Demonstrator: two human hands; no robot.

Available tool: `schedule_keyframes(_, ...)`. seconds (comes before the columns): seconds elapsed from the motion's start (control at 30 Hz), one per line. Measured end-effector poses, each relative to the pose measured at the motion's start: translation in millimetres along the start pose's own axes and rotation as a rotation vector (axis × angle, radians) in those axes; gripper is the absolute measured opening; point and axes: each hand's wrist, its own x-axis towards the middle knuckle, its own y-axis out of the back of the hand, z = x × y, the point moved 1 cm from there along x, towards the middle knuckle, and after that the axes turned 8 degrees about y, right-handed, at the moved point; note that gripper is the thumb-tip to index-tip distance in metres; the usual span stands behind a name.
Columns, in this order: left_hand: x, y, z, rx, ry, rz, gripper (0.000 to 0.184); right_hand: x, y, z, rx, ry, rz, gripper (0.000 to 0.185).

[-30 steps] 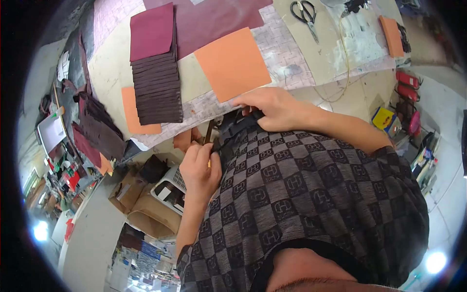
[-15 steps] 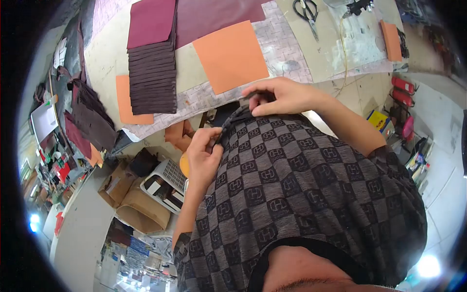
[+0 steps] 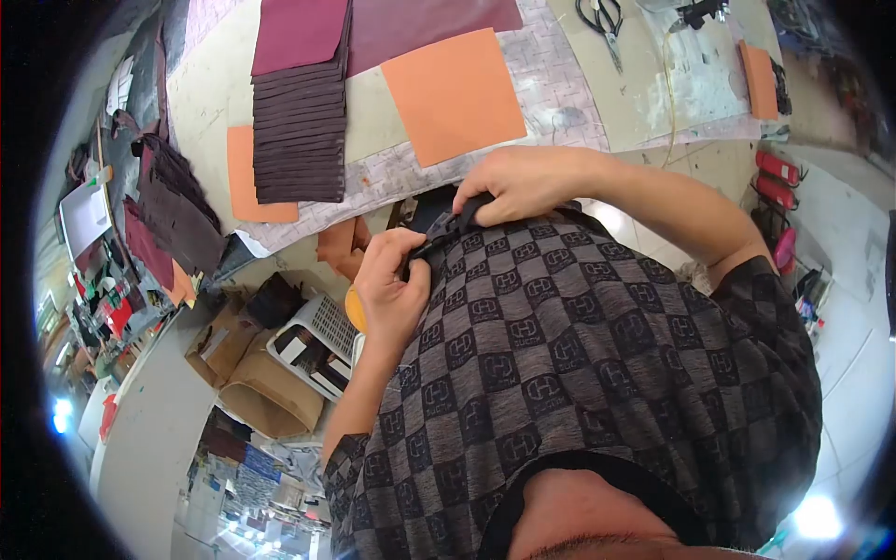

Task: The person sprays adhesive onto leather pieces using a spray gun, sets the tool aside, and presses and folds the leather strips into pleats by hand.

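Observation:
Both hands are at the lower front edge of my dark checked shirt (image 3: 551, 327). My left hand (image 3: 392, 275) is closed, with thumb and fingers pinching the shirt hem at its left side. My right hand (image 3: 523, 187) curls its fingers over the bunched dark cloth of the same hem, farther right. A dark strip of fabric is stretched between the two hands; its exact folds are hard to make out. Just beyond the hands, at the table's front edge, lies an orange square sheet (image 3: 455, 98).
On the table (image 3: 210, 84) a fanned stack of dark maroon pieces (image 3: 299, 135) overlaps another orange sheet (image 3: 245, 177). Black-handled scissors (image 3: 607, 33) lie at the back right. Below left stand a white crate (image 3: 322, 327) and a cardboard box (image 3: 271, 392). Fire extinguishers (image 3: 777, 177) stand at right.
My right hand has closed onto the bunched hem, where its fingers were looser before. My left hand has shifted slightly upward and keeps its pinch. The view has tilted a little.

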Motion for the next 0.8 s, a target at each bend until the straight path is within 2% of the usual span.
schedule_keyframes(0.03,-0.2,0.0,-0.2,0.001,0.001,0.001,0.03,3.4,-1.9,-0.9,0.0,0.001,-0.001,0.041)
schedule_keyframes(0.1,0.6,-1.1,-2.2,-0.095,0.165,-0.053,0.029,14.0,-6.1,-4.5,-0.384,0.09,-0.072,0.035)
schedule_keyframes(0.23,7.9,-1.6,-1.8,-0.199,0.198,-0.063,0.03,22.2,-0.8,-7.9,-0.558,0.115,-0.118,0.027)
schedule_keyframes(0.3,16.1,-0.9,13.9,-0.233,0.347,-0.203,0.025,24.1,5.3,-2.2,-0.619,0.23,0.092,0.021)
schedule_keyframes(0.33,22.6,-1.7,16.9,-0.237,0.345,-0.202,0.025,23.9,3.5,-0.7,-0.622,0.228,0.089,0.021)
schedule_keyframes(0.4,39.2,-7.7,16.8,-0.168,0.526,-0.262,0.03,22.9,-0.2,3.4,-0.6,0.278,0.248,0.016)
schedule_keyframes(0.43,43.9,-14.3,3.1,-0.315,0.499,-0.294,0.041,22.5,-2.2,7.4,-0.601,0.275,0.245,0.016)
schedule_keyframes(0.5,51.1,-18.0,3.0,-0.27,0.523,-0.346,0.039,18.2,1.4,16.3,-0.578,0.3,0.401,0.013)
schedule_keyframes(0.67,63.7,-24.0,10.5,-0.141,0.505,-0.482,0.037,-15.2,-2.4,23.1,-0.51,0.241,0.573,0.013)
schedule_keyframes(0.77,70.9,-37.8,11.3,-0.232,0.458,-0.52,0.033,-14.3,-9.9,23.3,-0.45,0.209,0.67,0.013)
schedule_keyframes(0.8,73.1,-42.8,16.9,-0.46,0.526,-0.503,0.03,-13.2,-11.0,22.7,-0.449,0.227,0.717,0.013)
